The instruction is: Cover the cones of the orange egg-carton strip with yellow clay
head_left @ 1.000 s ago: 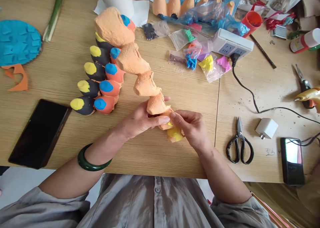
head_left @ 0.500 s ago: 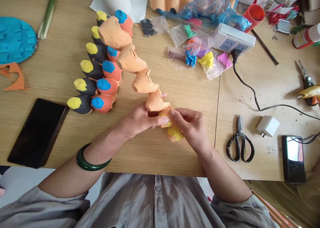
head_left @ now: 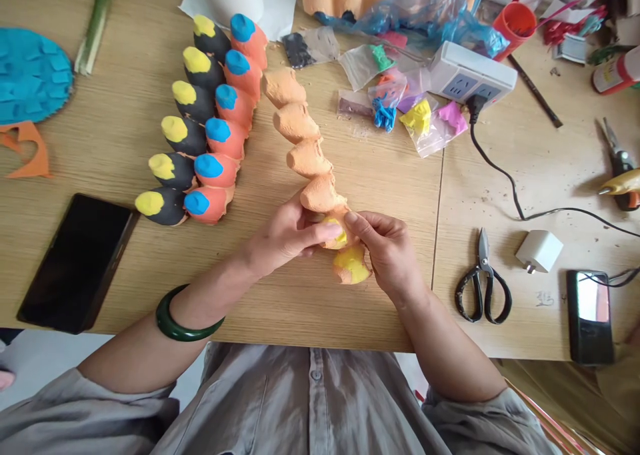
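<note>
An orange egg-carton strip (head_left: 310, 158) slants from the middle of the table toward me, a row of several joined cups. Its nearest cup (head_left: 351, 266) is largely coated in yellow clay, and the one behind it bears a smaller yellow patch (head_left: 340, 235). My left hand (head_left: 285, 235) grips the strip from the left, thumb lying on that smaller patch. On the other side, my right hand (head_left: 387, 248) pinches the strip's edge between thumb and fingers. Left of the strip stand joined black cups (head_left: 185, 135) with yellow tips and red-orange cups (head_left: 227, 135) with blue tips.
Clay packets (head_left: 420, 118), a white power strip (head_left: 470, 75) and a blue plastic bag (head_left: 415, 15) lie at the back. Black-handled scissors (head_left: 483, 282), a white adapter (head_left: 539, 250) and a small device (head_left: 590, 315) are at right; a black phone (head_left: 75, 262) lies left.
The strip's far end has swung to the right and looks lower, uncovering more of the black and red-orange cups. Both hands keep their hold in nearly the same place.
</note>
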{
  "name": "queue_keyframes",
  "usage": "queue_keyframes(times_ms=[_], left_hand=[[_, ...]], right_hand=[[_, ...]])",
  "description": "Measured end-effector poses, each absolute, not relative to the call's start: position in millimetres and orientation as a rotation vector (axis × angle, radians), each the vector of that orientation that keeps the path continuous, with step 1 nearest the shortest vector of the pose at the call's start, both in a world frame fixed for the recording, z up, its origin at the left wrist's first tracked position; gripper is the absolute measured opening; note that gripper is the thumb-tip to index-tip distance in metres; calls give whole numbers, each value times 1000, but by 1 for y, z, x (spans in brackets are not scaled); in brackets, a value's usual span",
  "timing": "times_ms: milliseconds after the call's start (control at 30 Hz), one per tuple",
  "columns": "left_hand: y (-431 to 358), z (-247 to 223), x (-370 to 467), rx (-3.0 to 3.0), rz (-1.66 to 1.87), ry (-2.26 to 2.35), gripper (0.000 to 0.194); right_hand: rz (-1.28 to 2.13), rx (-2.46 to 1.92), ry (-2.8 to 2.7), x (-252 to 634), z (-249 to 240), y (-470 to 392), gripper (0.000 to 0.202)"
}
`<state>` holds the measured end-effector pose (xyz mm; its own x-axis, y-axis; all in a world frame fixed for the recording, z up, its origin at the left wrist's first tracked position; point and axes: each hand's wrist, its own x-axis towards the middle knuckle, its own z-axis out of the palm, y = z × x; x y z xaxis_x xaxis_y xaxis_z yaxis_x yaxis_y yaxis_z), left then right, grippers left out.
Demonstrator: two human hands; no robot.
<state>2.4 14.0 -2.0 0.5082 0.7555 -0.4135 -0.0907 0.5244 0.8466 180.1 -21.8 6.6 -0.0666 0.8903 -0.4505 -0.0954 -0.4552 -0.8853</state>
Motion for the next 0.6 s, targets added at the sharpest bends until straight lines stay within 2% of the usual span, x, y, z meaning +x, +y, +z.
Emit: queue_keyframes(times_ms=[133, 367, 600], left_hand=[[14, -1, 2, 890, 612, 862, 41], [12, -4, 8, 901, 639, 876, 49], [7, -10, 8, 955, 730, 927, 62]], right_hand=[[1612, -1431, -929, 180, 9, -23, 57], [1630, -1430, -920, 179, 10, -24, 44], [1655, -1413, -818, 178, 2, -24, 47]])
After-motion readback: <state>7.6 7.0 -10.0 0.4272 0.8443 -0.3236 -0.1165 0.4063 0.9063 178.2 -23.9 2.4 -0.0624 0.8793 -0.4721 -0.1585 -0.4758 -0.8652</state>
